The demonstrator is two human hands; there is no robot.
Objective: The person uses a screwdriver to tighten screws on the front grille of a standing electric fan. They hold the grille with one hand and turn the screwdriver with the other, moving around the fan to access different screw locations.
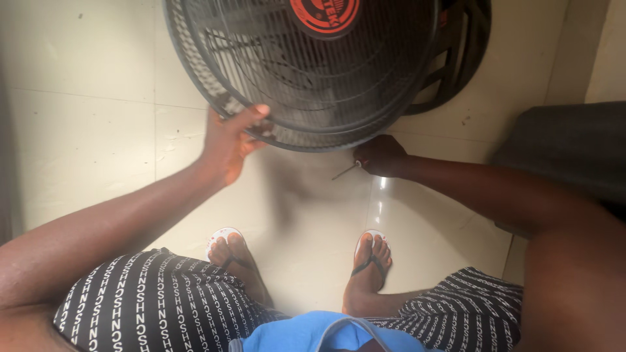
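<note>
A black fan head with a wire grille and a red round centre badge fills the top middle. My left hand grips the lower left rim of the grille, thumb over the edge. My right hand is closed around a thin screwdriver, its metal tip pointing down-left just under the grille's lower rim. The fan's blades show dimly behind the wires.
Cream floor tiles lie all around. Another black ring-shaped fan part sits behind the grille at upper right. A dark seat or box stands at the right. My feet in flip-flops rest below.
</note>
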